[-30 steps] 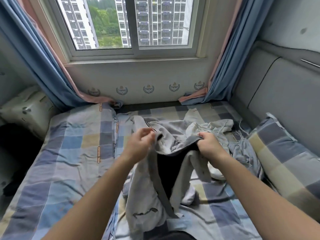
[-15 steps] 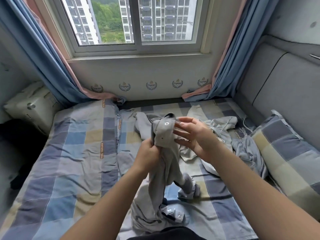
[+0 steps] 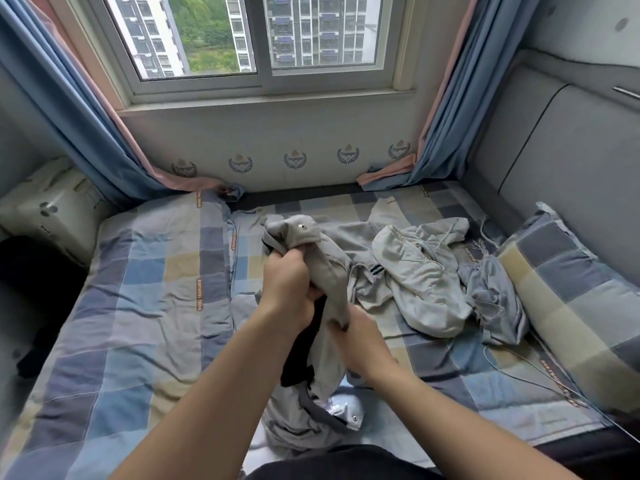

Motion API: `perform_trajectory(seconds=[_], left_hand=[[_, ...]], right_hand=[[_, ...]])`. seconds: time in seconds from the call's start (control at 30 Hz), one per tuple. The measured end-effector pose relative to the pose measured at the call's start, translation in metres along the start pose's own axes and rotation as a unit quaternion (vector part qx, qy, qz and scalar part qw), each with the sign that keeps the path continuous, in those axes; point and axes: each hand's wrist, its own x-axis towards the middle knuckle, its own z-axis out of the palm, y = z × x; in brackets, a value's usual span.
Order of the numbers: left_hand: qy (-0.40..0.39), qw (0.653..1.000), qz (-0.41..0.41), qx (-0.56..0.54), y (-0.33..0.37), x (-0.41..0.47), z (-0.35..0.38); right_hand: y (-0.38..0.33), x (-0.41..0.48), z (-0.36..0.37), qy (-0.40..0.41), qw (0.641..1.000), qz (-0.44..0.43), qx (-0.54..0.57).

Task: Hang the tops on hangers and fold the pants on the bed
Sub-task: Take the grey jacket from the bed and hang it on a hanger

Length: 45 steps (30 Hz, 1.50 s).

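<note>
The grey garment [image 3: 329,271] is soft, matt cloth with a small shiny metal-looking snap [image 3: 303,227]. The bed sheet [image 3: 156,306] is creased, matt woven cloth. The pale hoodie [image 3: 422,282] looks fleecy and dull; the headboard [image 3: 571,161] smooth and padded; the window frame [image 3: 263,88] glossy white.

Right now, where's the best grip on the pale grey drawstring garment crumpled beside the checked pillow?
Pale grey drawstring garment: probably pinch the raised, seamed rim at its window-side end, coming from above and the left. That rim stands proud of the heap; its right side touches a blue-grey fringed cloth. The left hand and right hand grip the grey snap-button garment.
</note>
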Motion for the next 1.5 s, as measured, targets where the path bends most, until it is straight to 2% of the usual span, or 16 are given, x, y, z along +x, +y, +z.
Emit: perform_trajectory(seconds=[0.1, 0.23, 0.37, 0.47, 0.6, 0.67, 0.73, 0.77, 0.87, 0.97, 1.03, 1.13, 1.27, 1.4, 1.47, 1.5], left_hand=[[0.005, 0.999, 0.019, -0.029, 0.018, 0.009, -0.001], [0.002, 0.998, 0.057, -0.020, 0.038, 0.021, -0.009], [-0.051, 0.988, 0.064, 0.134, 0.035, 0.029, -0.026], [-0.109, 0.958, 0.035, 0.264, 0.011, 0.020, -0.035], [-0.230, 0.884, 0.046, 0.403, -0.037, 0.006, -0.049], [-0.226, 0.849, 0.098, 0.467, -0.055, 0.007, -0.049], [-0.160, 0.842, 0.153, 0.493, -0.061, 0.012, -0.047], [-0.123, 0.853, 0.161, 0.480, -0.059, 0.015, -0.048], [-0.072, 0.944, 0.094, 0.309, -0.051, 0.025, -0.055], [-0.017, 0.992, 0.018, 0.127, -0.036, 0.024, -0.056], [0.010, 0.999, -0.032, 0.033, -0.027, 0.021, -0.054], [0.012, 0.990, -0.130, -0.060, -0.020, 0.013, -0.051], [-0.028, 0.979, -0.195, -0.055, -0.016, -0.002, -0.047], [-0.049, 0.977, -0.197, -0.057, -0.007, -0.007, -0.049], [-0.057, 0.976, -0.204, -0.054, -0.004, -0.006, -0.054], [-0.059, 0.975, -0.210, -0.047, -0.005, -0.006, -0.057]], right_hand=[[0.023, 0.010, -0.006, 0.001, 0.999, 0.034, -0.025], [0.036, 0.022, -0.027, 0.000, 0.999, -0.003, 0.043], [0.006, 0.035, -0.061, 0.047, 0.992, -0.047, 0.109], [-0.034, 0.039, -0.082, 0.064, 0.980, -0.026, 0.188], [-0.079, 0.042, -0.093, 0.015, 0.965, -0.010, 0.263], [-0.096, 0.040, -0.092, 0.000, 0.959, -0.017, 0.281], [-0.105, 0.038, -0.089, -0.019, 0.951, -0.030, 0.307], [-0.106, 0.036, -0.088, -0.027, 0.945, -0.037, 0.324], [-0.089, 0.029, -0.087, -0.046, 0.935, -0.064, 0.345], [-0.042, 0.019, -0.084, -0.063, 0.963, -0.068, 0.253], [-0.004, 0.011, -0.073, -0.091, 0.979, -0.036, 0.178], [0.044, 0.005, -0.047, -0.135, 0.989, 0.004, 0.058], [0.072, 0.009, -0.014, -0.169, 0.984, 0.027, 0.040], [0.087, 0.024, 0.000, -0.096, 0.992, 0.057, -0.051], [0.095, 0.027, -0.005, -0.104, 0.993, 0.052, -0.029], [0.097, 0.027, -0.007, -0.133, 0.990, 0.041, 0.006]])
